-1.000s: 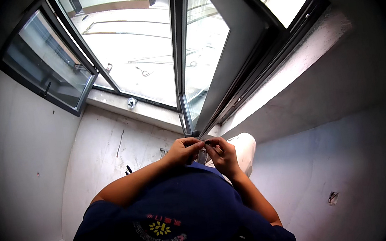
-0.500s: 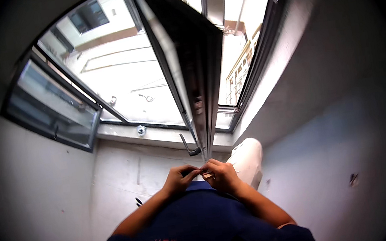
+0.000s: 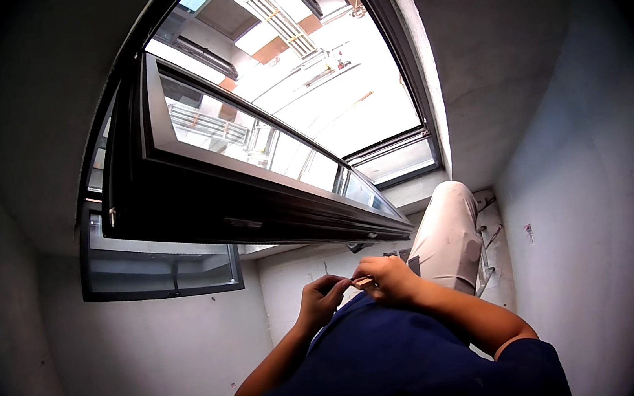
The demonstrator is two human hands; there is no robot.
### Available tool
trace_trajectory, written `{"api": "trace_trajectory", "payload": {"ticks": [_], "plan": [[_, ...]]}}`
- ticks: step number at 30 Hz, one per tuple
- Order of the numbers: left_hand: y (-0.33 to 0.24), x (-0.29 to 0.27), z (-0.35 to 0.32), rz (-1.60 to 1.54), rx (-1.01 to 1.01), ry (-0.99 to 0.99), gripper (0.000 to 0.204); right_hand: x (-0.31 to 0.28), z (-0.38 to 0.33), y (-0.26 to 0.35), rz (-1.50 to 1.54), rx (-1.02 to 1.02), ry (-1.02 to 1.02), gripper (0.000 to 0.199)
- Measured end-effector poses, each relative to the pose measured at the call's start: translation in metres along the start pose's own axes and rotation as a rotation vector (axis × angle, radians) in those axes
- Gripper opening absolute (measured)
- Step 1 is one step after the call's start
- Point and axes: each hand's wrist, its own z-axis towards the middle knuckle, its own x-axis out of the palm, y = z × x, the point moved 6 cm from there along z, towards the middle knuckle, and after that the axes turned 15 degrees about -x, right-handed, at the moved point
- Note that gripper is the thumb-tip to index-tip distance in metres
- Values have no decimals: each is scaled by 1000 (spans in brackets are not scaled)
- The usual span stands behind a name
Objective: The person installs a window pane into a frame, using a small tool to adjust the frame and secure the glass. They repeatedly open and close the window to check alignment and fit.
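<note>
In front of my dark blue shirt, my two hands meet at the fingertips. My right hand (image 3: 390, 278) is closed around a small flat tan piece (image 3: 363, 281), which shows between its thumb and fingers; its exact kind is too small to tell. My left hand (image 3: 322, 300) pinches with thumb and forefinger right beside the piece's left end. Whatever lies in that pinch is hidden. Just beyond both hands is the lower edge of an open dark-framed window sash (image 3: 281, 163), not touched by either hand.
A second, smaller sash (image 3: 159, 269) stands open at the left. The fixed window frame (image 3: 394, 54) surrounds the opening, with a ladder-like metal object (image 3: 279, 20) outside. My raised leg in light trousers (image 3: 448, 237) is by the sill, right of my hands. A grey wall (image 3: 569, 191) rises at the right.
The view has swung, so the large sash now spreads across the left and middle instead of standing edge-on. My hands remain together at the tan piece, slightly farther right in the picture.
</note>
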Motion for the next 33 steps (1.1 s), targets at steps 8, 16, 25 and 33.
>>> {"api": "trace_trajectory", "payload": {"ticks": [8, 16, 25, 33], "plan": [[-18, 6, 9, 8, 18, 24, 16, -13, -3, -15, 71, 103, -65, 14], [-17, -11, 3, -58, 68, 17, 19, 12, 13, -6, 55, 67, -74, 15], [8, -59, 19, -432, 198, 41, 18, 30, 45, 25, -177, 44, 53, 15], [-69, -101, 48, -460, 581, 108, 48, -3, 134, 207, -485, -312, 425, 29]]}}
